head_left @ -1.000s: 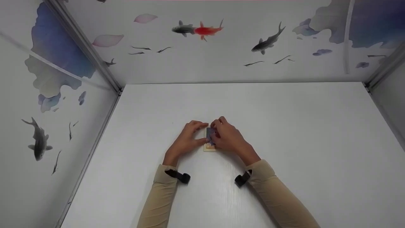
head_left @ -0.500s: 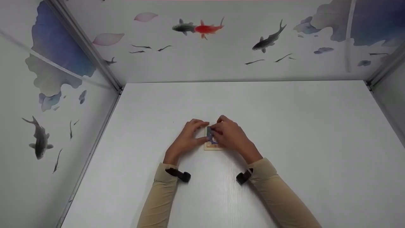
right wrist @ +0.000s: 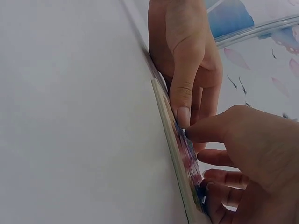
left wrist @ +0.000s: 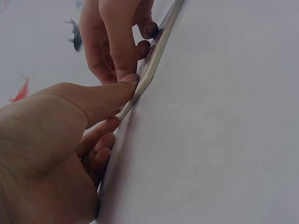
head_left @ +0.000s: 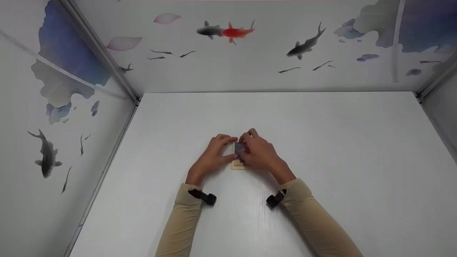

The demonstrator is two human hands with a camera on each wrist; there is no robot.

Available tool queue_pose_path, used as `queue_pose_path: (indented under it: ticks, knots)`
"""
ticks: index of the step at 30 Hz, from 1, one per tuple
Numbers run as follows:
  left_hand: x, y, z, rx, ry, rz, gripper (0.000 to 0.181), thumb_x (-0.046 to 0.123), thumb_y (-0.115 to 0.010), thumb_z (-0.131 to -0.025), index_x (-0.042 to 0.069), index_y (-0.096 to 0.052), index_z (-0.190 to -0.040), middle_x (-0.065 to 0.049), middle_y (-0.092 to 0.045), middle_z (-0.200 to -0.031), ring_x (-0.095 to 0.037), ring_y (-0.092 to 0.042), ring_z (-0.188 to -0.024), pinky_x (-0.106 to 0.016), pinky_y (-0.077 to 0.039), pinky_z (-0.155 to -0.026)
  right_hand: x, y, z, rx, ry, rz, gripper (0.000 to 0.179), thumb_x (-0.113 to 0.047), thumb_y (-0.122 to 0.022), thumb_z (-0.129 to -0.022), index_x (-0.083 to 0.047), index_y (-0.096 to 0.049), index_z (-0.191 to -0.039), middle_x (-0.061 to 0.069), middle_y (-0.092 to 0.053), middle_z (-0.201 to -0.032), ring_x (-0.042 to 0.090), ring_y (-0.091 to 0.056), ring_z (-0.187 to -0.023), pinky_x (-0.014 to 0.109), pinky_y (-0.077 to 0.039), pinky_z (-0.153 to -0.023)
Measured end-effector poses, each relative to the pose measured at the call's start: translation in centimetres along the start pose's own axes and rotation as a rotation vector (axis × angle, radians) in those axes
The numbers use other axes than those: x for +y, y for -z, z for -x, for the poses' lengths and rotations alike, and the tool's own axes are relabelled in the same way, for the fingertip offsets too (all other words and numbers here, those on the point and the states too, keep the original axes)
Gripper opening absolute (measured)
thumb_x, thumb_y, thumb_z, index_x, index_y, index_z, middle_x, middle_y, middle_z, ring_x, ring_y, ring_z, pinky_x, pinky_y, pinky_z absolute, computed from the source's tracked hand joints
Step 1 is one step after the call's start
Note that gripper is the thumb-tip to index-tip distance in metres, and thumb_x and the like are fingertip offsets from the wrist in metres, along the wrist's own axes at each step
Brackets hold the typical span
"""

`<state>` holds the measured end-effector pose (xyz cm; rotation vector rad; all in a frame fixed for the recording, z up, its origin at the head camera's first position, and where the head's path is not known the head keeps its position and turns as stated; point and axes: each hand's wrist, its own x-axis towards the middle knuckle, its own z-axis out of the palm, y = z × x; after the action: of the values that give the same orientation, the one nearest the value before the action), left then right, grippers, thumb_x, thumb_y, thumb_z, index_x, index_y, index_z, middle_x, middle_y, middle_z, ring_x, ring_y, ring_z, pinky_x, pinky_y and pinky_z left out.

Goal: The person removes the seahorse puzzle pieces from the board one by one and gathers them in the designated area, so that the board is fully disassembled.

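A small thin board [head_left: 234, 166] lies on the white table, with a pale wood-coloured border and a blue picture [head_left: 238, 160] on its face. It looks like a picture puzzle. At its left side my left hand [head_left: 213, 153] holds the board, thumb on the near part of the edge and fingers farther along. My right hand [head_left: 260, 153] covers the right half, its bent fingers and thumb touching the picture. In the right wrist view, blue and pink patches [right wrist: 189, 163] show under the right fingertips. Whether they pinch a loose piece is hidden.
The white table [head_left: 339, 160] spreads around the board. White walls painted with fish [head_left: 305, 46] and blue shapes stand at the back and left. Black straps with small devices [head_left: 276, 199] sit on both wrists.
My right hand shifts right half a second ago, baring more of the picture, then comes back over it with its fingers more bent. The left hand keeps its place on the board.
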<state>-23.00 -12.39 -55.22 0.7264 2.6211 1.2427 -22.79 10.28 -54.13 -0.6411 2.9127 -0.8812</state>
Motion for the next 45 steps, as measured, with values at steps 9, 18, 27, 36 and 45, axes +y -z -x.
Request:
queue_pose_path:
  ticks: [9, 18, 27, 36, 45]
  knots:
    - [0.0, -0.1, -0.1, 0.008, -0.007, -0.002, 0.057, 0.024, -0.080, -0.101, 0.009, -0.060, -0.153, -0.012, -0.054, -0.149, -0.031, -0.045, -0.142, -0.051, -0.038, -0.124, 0.2, 0.2, 0.0, 0.012, -0.015, -0.027, 0.038, -0.037, -0.075, -0.100, -0.013, -0.067, -0.130, 0.004, -0.063, -0.118, 0.021, -0.065, -0.092, 0.045, -0.058, -0.076]
    - [-0.2, -0.2, -0.1, 0.021, 0.014, -0.004, 0.057, 0.027, -0.080, -0.101, 0.012, -0.061, -0.152, -0.008, -0.055, -0.150, -0.028, -0.046, -0.143, -0.050, -0.039, -0.124, 0.4, 0.4, -0.1, -0.002, -0.019, -0.032, 0.039, -0.033, -0.075, -0.100, -0.014, -0.071, -0.134, 0.004, -0.066, -0.126, 0.023, -0.068, -0.100, 0.050, -0.060, -0.085]
    - [0.1, -0.3, 0.1, 0.026, 0.032, 0.015, 0.057, 0.026, -0.081, -0.100, 0.013, -0.062, -0.152, -0.007, -0.054, -0.150, -0.027, -0.044, -0.143, -0.050, -0.038, -0.125, 0.3, 0.6, 0.1, 0.031, 0.031, -0.027, 0.036, -0.027, -0.079, -0.099, -0.016, -0.070, -0.133, 0.002, -0.064, -0.135, 0.027, -0.072, -0.113, 0.055, -0.062, -0.092]
    - [0.2, -0.2, 0.1, 0.022, 0.031, 0.017, 0.058, 0.026, -0.081, -0.100, 0.013, -0.061, -0.152, -0.007, -0.054, -0.150, -0.027, -0.044, -0.144, -0.050, -0.038, -0.126, 0.9, 0.5, 0.0, 0.011, 0.019, -0.079, 0.035, -0.027, -0.080, -0.100, -0.016, -0.073, -0.133, 0.001, -0.068, -0.130, 0.021, -0.069, -0.107, 0.047, -0.061, -0.094]
    - [0.2, -0.2, 0.1, 0.029, 0.020, 0.005, 0.057, 0.025, -0.081, -0.100, 0.013, -0.062, -0.152, -0.007, -0.054, -0.150, -0.026, -0.046, -0.145, -0.048, -0.038, -0.126, 1.2, 0.5, 0.0, 0.022, 0.012, -0.103, 0.033, -0.027, -0.080, -0.100, -0.021, -0.072, -0.132, -0.003, -0.067, -0.127, 0.019, -0.070, -0.104, 0.045, -0.061, -0.091]
